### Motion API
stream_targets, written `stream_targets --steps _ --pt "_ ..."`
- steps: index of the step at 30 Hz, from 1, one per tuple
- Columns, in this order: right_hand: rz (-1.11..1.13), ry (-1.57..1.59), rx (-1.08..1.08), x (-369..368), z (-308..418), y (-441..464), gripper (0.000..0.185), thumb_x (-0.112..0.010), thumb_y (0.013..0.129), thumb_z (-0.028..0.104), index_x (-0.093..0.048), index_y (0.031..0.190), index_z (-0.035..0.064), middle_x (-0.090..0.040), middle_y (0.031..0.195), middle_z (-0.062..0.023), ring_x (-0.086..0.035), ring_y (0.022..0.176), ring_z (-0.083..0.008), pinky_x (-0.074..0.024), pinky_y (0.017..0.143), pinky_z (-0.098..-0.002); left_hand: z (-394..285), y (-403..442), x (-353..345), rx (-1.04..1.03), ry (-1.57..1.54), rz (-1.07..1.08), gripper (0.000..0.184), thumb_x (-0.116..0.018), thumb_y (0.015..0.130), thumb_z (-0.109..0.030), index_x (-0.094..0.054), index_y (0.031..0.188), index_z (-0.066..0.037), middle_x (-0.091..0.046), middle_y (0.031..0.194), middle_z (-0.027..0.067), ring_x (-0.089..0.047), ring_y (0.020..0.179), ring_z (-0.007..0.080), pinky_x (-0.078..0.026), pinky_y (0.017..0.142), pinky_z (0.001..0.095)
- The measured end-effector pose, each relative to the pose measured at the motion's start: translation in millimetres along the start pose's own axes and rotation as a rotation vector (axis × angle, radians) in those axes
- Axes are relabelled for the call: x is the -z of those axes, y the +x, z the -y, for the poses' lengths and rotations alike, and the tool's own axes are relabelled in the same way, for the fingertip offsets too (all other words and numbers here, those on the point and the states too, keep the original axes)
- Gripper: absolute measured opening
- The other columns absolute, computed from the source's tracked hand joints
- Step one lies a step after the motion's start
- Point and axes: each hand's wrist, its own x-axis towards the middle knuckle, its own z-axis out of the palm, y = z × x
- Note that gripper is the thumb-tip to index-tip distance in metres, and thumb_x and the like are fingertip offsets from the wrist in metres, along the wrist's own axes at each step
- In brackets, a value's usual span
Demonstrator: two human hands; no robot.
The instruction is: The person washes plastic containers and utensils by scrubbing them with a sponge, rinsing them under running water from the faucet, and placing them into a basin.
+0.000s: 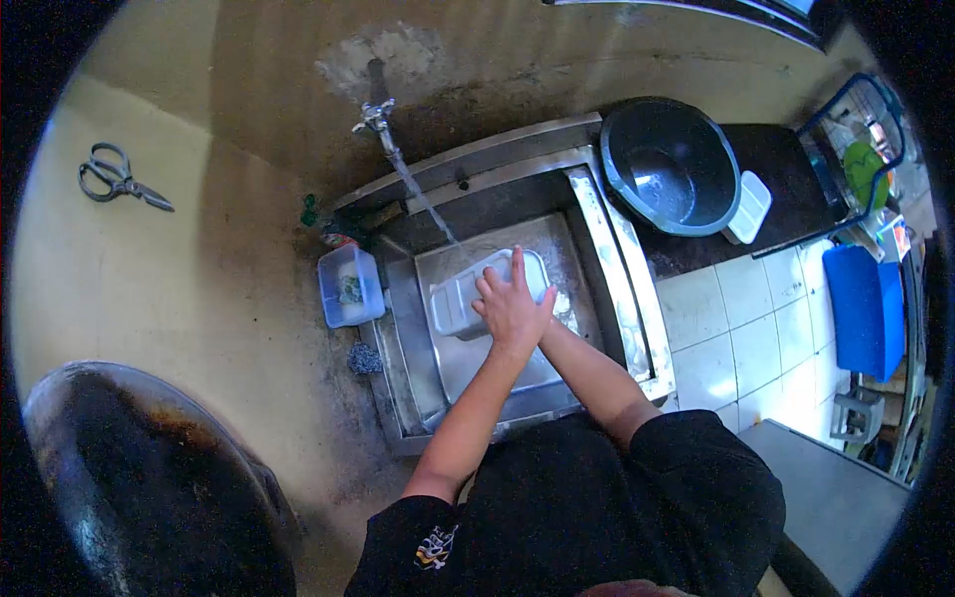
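In the sink (429, 398), a white rectangular container or lid (455, 305) with ridges lies face up. My left hand (512, 306) rests on top of it, back up, with its fingers spread apart. My right forearm comes in from the lower right, and my right hand is mostly hidden behind my left hand, so its fingers cannot be made out. Water runs from the wall tap (375, 117) into the sink, just behind the white piece.
A dark round basin (669, 164) and a small white container (750, 207) stand right of the sink. On the left are a clear plastic box (350, 287), a dark scouring pad (364, 358), scissors (121, 183) and a big blackened pan (159, 488).
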Motion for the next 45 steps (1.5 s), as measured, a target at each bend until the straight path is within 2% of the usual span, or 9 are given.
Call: stream_targets --steps 11,14,15,18,22,25,31,34,45 --pt "-0.104 0.088 -0.165 -60 21 -65 0.060 -0.034 0.084 0.056 -0.047 0.122 0.0112 -0.049 0.123 -0.0081 -0.050 0.108 -0.0244 -0.0392 0.093 -0.0393 10 -17 -21 -0.020 -0.249 0.015 0.055 -0.063 0.070 -0.048 -0.057 0.115 -0.018 -0.044 0.104 0.0145 -0.045 0.094 0.0299 -0.039 0.077 0.0432" --pt "-0.110 0.105 -0.204 -75 48 -59 0.060 -0.033 0.084 0.057 -0.048 0.121 0.0119 -0.049 0.123 -0.0076 -0.050 0.108 -0.0242 -0.0394 0.092 -0.0397 24 -7 -21 -0.202 -0.791 -0.087 0.051 -0.060 0.077 -0.041 -0.055 0.115 -0.007 -0.051 0.093 0.0108 -0.051 0.088 0.0210 -0.042 0.074 0.0320" --pt "0.293 0.440 -0.294 -57 54 -42 0.056 -0.032 0.085 0.055 -0.050 0.120 0.0147 -0.051 0.121 -0.0065 -0.051 0.107 -0.0228 -0.0410 0.091 -0.0436 32 -10 -17 -0.227 -1.014 -0.149 0.045 -0.058 0.080 -0.035 -0.055 0.111 -0.004 -0.052 0.093 0.0099 -0.051 0.084 0.0180 -0.043 0.071 0.0295" --pt "0.039 -0.132 0.299 0 113 -44 0.046 -0.036 0.090 0.041 -0.045 0.124 0.0113 -0.050 0.122 -0.0073 -0.051 0.108 -0.0197 -0.0421 0.092 -0.0377 58 -28 4 -0.130 -1.305 -0.347 0.039 -0.048 0.088 -0.035 -0.056 0.099 0.002 -0.056 0.078 0.0056 -0.051 0.069 0.0124 -0.043 0.064 0.0262" --pt "0.007 -0.792 0.621 66 312 -49 0.041 -0.042 0.091 0.027 -0.040 0.127 0.0079 -0.047 0.124 -0.0076 -0.044 0.113 -0.0175 -0.0363 0.096 -0.0333 120 -26 -34 0.170 -1.249 -0.336 0.028 -0.043 0.092 -0.023 -0.057 0.091 0.001 -0.054 0.069 0.0028 -0.049 0.062 0.0083 -0.040 0.056 0.0213" --pt "-0.190 -1.539 0.828 -32 357 -37 0.058 -0.060 0.077 0.017 -0.035 0.128 0.0033 -0.048 0.119 -0.0101 -0.046 0.108 -0.0190 -0.0355 0.095 -0.0306 165 -23 -93 0.400 -1.235 -0.249 0.027 -0.042 0.092 -0.022 -0.058 0.090 -0.001 -0.053 0.065 0.0024 -0.046 0.054 0.0069 -0.039 0.050 0.0196" --pt "-0.483 -1.859 0.091 45 416 28 0.089 -0.077 0.054 0.033 -0.037 0.124 -0.0036 -0.052 0.115 -0.0178 -0.053 0.104 -0.0264 -0.0394 0.092 -0.0306 262 -1 -246 0.571 -1.051 -0.032 0.020 -0.053 0.085 -0.022 -0.058 0.093 -0.004 -0.057 0.066 0.0051 -0.055 0.058 0.0137 -0.045 0.054 0.0269" --pt "-0.499 -2.174 -0.022 71 428 56 0.100 -0.080 0.045 0.038 -0.036 0.125 -0.0028 -0.049 0.120 -0.0205 -0.049 0.110 -0.0303 -0.0364 0.097 -0.0332 266 12 -256 0.293 -0.301 0.045 0.033 -0.064 0.073 -0.023 -0.055 0.103 -0.011 -0.058 0.086 0.0123 -0.057 0.082 0.0290 -0.045 0.072 0.0387" --pt "-0.573 -2.433 -0.063 122 413 76 0.099 -0.074 0.053 0.046 -0.030 0.130 0.0026 -0.045 0.125 -0.0182 -0.046 0.114 -0.0305 -0.0360 0.097 -0.0365 247 31 -278 0.419 0.057 0.289 0.061 -0.063 0.071 -0.027 -0.039 0.126 -0.011 -0.039 0.121 0.0146 -0.039 0.112 0.0329 -0.036 0.091 0.0466"
